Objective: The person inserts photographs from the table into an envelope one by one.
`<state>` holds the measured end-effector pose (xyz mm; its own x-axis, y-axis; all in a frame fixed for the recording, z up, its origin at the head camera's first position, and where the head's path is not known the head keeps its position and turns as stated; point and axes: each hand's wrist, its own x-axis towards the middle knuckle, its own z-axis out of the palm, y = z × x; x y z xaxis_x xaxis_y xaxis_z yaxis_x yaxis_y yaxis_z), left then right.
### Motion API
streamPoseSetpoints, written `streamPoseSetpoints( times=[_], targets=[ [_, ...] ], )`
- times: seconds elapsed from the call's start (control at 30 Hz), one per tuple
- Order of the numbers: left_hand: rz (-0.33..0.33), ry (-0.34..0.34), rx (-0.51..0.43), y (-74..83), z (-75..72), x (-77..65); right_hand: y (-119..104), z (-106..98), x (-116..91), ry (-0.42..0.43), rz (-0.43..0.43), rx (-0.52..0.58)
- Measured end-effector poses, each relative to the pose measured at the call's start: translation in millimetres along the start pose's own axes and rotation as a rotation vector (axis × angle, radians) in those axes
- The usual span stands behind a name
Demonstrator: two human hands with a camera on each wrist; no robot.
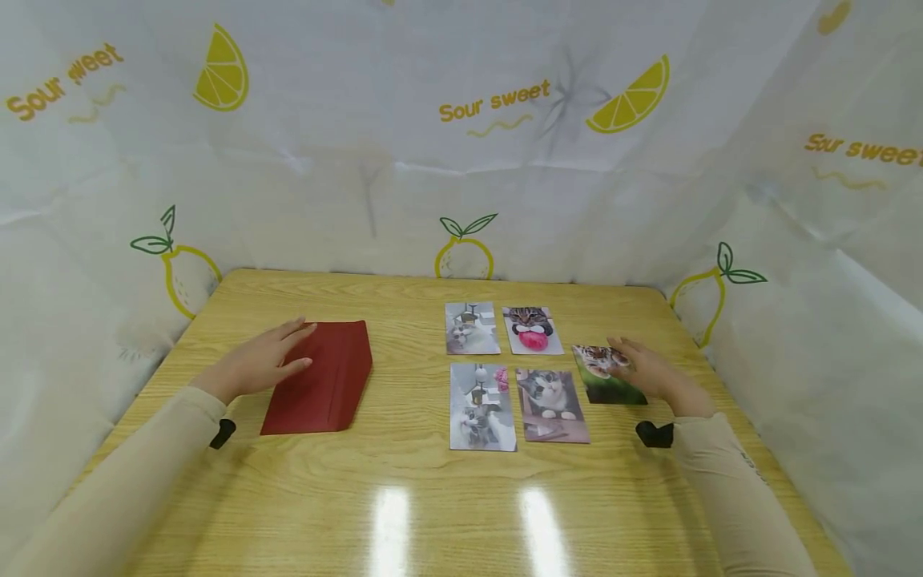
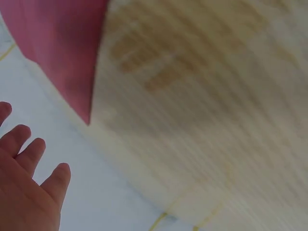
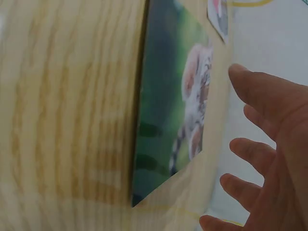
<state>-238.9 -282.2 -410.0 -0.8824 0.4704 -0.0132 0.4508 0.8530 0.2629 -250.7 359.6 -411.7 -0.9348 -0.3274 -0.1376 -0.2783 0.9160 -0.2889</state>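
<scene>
A red envelope lies at the left of the wooden table. Over its left edge hovers my left hand, fingers spread and nothing in them; the left wrist view shows those fingers apart from the envelope. At the right, a photo card of a tiger cub on green lies flat. My right hand is held over that card's right side, its fingertips overlapping the picture in the head view. The right wrist view shows its empty, loosely bent fingers clear of the card.
Several cat photo cards lie in two rows mid-table: a pale one and a pink-ball one behind, a taller pale one and a grey-white cat in front. A lemon-print cloth hangs around the table.
</scene>
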Motion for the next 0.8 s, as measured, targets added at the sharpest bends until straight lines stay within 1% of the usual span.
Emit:
streamPoseSetpoints(
  times=[0.2, 0.37, 0.63, 0.8],
  targets=[
    [-0.003, -0.053, -0.013, -6.7, 11.7, -5.4, 8.9, 8.0, -1.1, -0.044, -0.008, 0.038],
    [0.004, -0.071, -0.009, -7.7, 18.3, -6.9, 12.9, 11.8, -1.6, -0.074, -0.018, 0.049],
    [-0.021, -0.142, -0.013, -6.8, 23.8, -7.1, 15.4, 14.8, -1.8, -0.096, 0.014, 0.026],
    [-0.027, -0.157, -0.029, -5.9, 24.4, -6.5, 14.8, 15.9, -2.4, -0.08, 0.004, 0.022]
  ],
)
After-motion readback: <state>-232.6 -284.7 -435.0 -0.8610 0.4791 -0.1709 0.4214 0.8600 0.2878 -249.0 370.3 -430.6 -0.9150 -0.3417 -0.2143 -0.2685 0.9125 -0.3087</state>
